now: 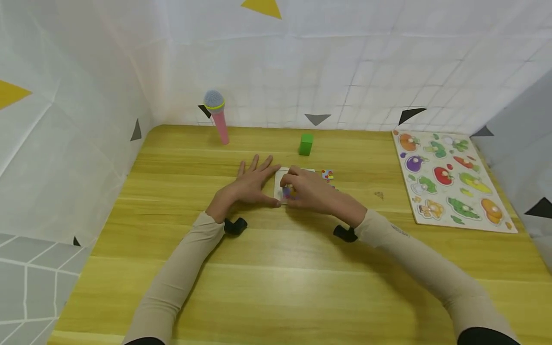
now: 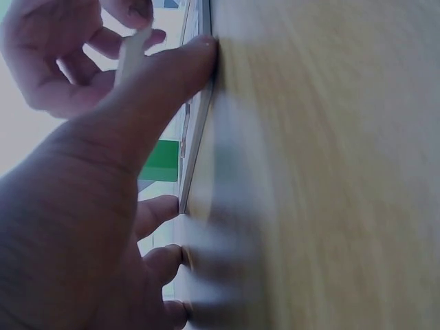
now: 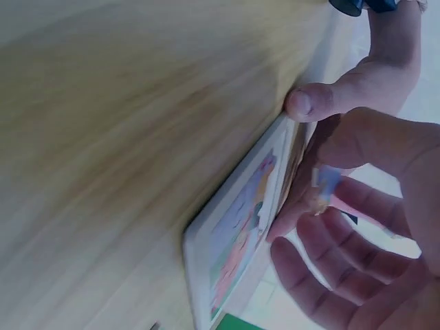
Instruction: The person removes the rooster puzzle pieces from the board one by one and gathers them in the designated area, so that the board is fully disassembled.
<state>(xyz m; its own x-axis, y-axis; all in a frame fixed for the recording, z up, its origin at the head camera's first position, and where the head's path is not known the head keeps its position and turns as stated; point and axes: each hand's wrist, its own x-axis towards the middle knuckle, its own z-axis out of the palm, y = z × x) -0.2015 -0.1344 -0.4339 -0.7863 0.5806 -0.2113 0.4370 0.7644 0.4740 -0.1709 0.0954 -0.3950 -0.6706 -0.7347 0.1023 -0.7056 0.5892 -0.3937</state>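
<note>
A small white-framed picture puzzle (image 1: 278, 181) lies flat on the table, largely covered by the right hand in the head view. My left hand (image 1: 250, 186) rests beside it with spread, straight fingers; thumb and index fingertip touch the frame at its two left corners. Over the frame, my right hand (image 1: 312, 190) pinches a small jigsaw piece (image 3: 324, 189) between thumb and fingers, tilted and blurred. The right wrist view shows the framed picture (image 3: 240, 223) in colour below that piece. Loose jigsaw pieces (image 1: 327, 174) lie just right of the frame, partly behind the right hand.
Behind the frame stands a green block (image 1: 305, 144). A pink toy microphone (image 1: 220, 120) is at the back left. To the right lies a vegetable peg board (image 1: 485, 226). White patterned cloth (image 1: 302, 67) rises along the table's back edge.
</note>
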